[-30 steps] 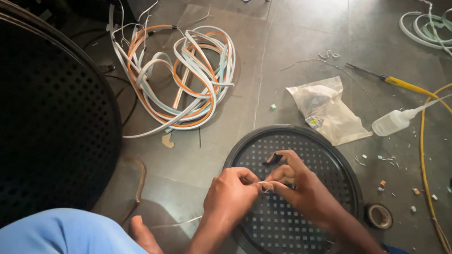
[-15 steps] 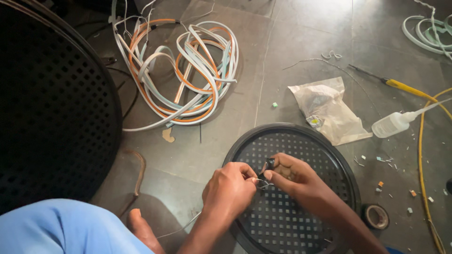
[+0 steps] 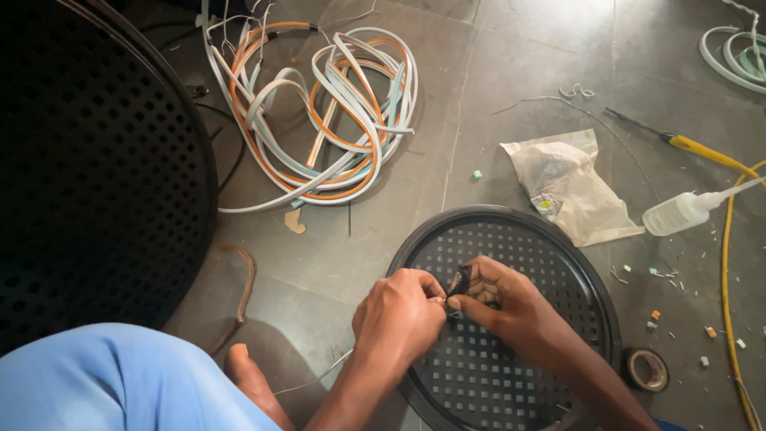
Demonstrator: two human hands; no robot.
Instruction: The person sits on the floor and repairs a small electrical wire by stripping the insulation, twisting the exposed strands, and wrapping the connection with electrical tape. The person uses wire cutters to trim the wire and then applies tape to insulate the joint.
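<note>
While the left hand [image 3: 399, 315] pinches a thin wire [image 3: 315, 381], the right hand [image 3: 503, 299] grips a small black part [image 3: 459, 281] between them, above the round perforated black panel [image 3: 558, 263].

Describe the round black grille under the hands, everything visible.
The grille is a round black disc, seemingly plastic or metal, with a raised smooth rim and a grid of small square holes. It lies flat on the grey tiled floor. Both hands, left hand and right hand, work over its left-centre; its near edge is cut off.
</note>
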